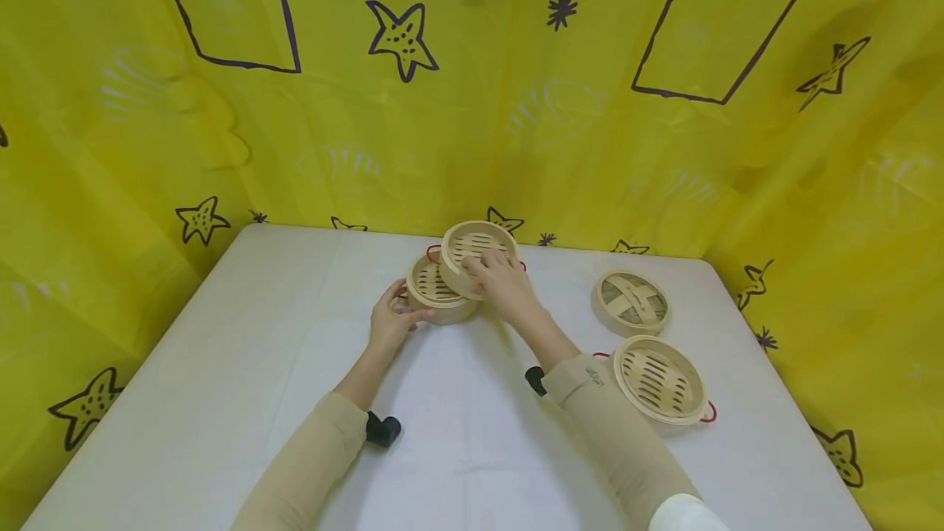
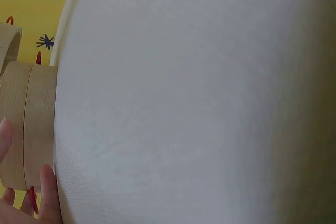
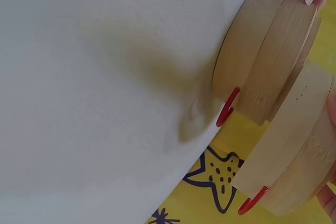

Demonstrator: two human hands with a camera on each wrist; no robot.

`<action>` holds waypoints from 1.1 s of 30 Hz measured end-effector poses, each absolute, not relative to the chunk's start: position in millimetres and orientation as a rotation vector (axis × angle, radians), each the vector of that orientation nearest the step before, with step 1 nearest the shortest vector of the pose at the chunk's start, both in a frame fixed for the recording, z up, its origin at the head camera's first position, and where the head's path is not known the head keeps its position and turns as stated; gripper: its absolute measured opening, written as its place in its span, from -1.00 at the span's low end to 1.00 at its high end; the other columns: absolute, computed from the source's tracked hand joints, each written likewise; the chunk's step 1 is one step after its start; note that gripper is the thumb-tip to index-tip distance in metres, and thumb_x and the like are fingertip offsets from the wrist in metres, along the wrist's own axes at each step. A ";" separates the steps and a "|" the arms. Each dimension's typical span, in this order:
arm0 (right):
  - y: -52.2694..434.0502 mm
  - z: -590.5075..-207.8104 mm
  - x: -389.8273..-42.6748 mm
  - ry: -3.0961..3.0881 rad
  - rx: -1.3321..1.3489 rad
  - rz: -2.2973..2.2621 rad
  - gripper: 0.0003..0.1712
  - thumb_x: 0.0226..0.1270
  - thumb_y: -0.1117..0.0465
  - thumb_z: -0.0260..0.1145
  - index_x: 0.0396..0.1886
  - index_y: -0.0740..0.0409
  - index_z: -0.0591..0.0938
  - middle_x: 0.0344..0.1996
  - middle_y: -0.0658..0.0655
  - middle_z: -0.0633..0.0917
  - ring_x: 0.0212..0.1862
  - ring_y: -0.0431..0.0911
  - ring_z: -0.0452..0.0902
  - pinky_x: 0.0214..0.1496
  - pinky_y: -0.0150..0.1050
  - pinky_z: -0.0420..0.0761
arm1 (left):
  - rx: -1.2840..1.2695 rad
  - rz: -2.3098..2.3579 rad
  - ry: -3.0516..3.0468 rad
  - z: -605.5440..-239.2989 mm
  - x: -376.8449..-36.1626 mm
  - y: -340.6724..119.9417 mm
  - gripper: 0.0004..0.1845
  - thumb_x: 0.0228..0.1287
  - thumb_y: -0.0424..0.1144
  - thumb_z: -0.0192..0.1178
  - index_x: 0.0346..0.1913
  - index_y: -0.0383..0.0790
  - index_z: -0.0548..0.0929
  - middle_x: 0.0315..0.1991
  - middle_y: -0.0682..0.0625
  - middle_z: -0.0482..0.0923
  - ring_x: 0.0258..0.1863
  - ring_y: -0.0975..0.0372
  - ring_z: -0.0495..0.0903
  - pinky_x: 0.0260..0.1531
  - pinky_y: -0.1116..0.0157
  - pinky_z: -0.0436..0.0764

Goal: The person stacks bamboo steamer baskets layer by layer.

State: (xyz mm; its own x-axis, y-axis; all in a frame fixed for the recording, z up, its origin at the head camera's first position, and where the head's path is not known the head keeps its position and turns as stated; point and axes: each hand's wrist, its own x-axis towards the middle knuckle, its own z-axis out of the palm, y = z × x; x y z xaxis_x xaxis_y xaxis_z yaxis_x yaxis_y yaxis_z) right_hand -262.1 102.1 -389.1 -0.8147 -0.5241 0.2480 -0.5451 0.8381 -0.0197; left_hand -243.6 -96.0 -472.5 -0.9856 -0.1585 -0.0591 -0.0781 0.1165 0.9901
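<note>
Steamer (image 1: 475, 246) was held partly over a lower basket (image 1: 446, 314).
The right hand (image 1: 506, 283) clasped the steamer by its rim; the left hand (image 1: 393, 319) gripped the lower basket's side.

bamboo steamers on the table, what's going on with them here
A person is handling two bamboo steamer baskets. The right hand holds the upper basket, off-centre over the lower basket; whether the two touch is hard to tell. The left hand grips the lower one at its side, on the white table. Off to the right sit a third basket and, just beyond it, a woven lid.
</note>
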 end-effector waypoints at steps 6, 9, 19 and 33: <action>93.4 -387.8 -261.9 -2.788 0.858 0.144 -0.55 0.16 0.16 0.29 0.07 -0.05 0.41 -0.17 0.12 0.43 0.07 0.03 0.29 0.05 -0.06 0.35 | 0.229 -2.025 -2.313 -473.4 -243.8 -96.7 -0.12 -0.12 -0.38 0.43 0.33 -0.20 0.23 0.15 -0.13 0.30 -0.54 0.38 0.43 -0.56 0.49 0.53; 89.7 -386.9 -261.5 -2.791 0.865 0.139 -0.54 0.16 0.15 0.30 0.07 -0.06 0.41 -0.16 0.11 0.43 0.07 0.02 0.29 0.07 -0.06 0.35 | 0.227 -2.022 -2.313 -473.7 -244.1 -96.4 -0.12 -0.12 -0.38 0.43 0.33 -0.20 0.24 0.15 -0.13 0.31 -0.54 0.38 0.44 -0.56 0.49 0.54; 77.6 -385.8 -260.4 -2.779 0.902 0.137 -0.53 0.15 0.16 0.31 0.07 -0.08 0.42 -0.17 0.10 0.44 0.06 0.00 0.29 0.14 -0.04 0.33 | 0.244 -2.019 -2.319 -474.3 -244.8 -97.0 -0.13 -0.13 -0.37 0.43 0.32 -0.18 0.26 0.16 -0.13 0.30 -0.56 0.38 0.44 -0.58 0.48 0.53; 65.2 -388.7 -261.6 -2.739 0.949 0.109 -0.52 0.12 0.15 0.32 0.07 -0.08 0.44 -0.18 0.09 0.45 0.04 -0.01 0.31 0.23 0.01 0.27 | 0.261 -2.048 -2.290 -474.8 -245.6 -96.9 -0.16 -0.12 -0.42 0.41 0.30 -0.18 0.28 0.17 -0.12 0.32 -0.56 0.39 0.44 -0.57 0.50 0.52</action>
